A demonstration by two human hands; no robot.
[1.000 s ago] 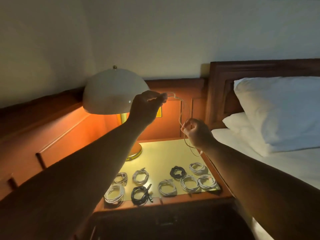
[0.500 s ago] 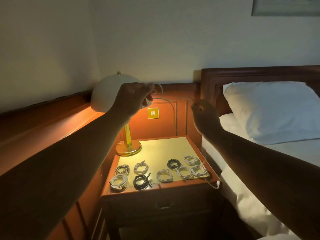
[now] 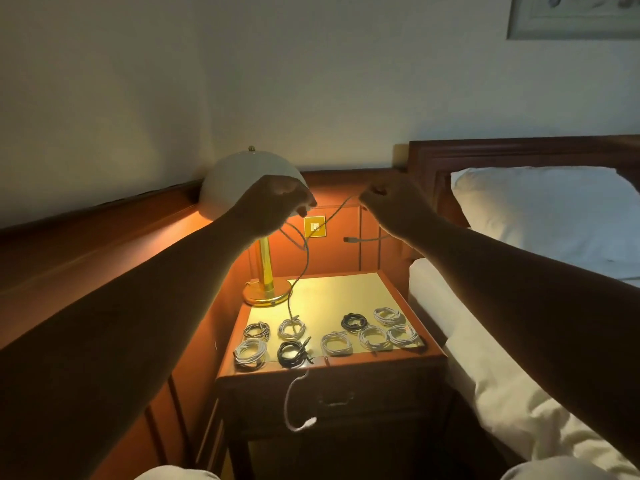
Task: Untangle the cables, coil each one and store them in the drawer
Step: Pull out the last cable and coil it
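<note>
Since half a second ago, both hands have drawn closer together and the cable's free end now dangles before the drawer (image 3: 336, 398) rather than off the nightstand's right corner. Nine coils (image 3: 335, 342) lie on the nightstand (image 3: 346, 292). Above, the left hand (image 3: 273, 204) and right hand (image 3: 391, 202) each pinch the cable (image 3: 304, 268), slack between them, beside the lamp (image 3: 242, 181).

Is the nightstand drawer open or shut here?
Shut: the dark wooden drawer front sits flush under the nightstand top, its metal handle facing out.
</note>
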